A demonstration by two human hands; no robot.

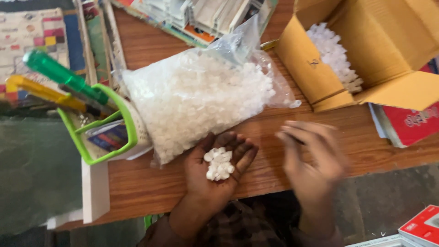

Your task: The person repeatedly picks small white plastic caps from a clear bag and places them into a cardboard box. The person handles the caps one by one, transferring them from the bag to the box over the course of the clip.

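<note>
My left hand (215, 171), palm cupped upward so the white pellets (219, 163) stay put, fingers apart; right hand (311, 158) blurred, fingers' state indeterminate.

Small workshop or packing spot, wooden bench (151, 187), bag of white plastic bits (196, 98), cardboard box (388, 45), tool holder (107, 130), stacked books (196, 16)

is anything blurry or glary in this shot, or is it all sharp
Head view: the right hand is smeared by motion blur, its fingers indistinct; the left hand, palm up with small white pieces, is fairly sharp. The clear plastic bag of white pieces shows soft glare at its top. The green-handled tool looks slightly soft. Lighting is even and diffuse, with weak shadows on the wooden table.
</note>
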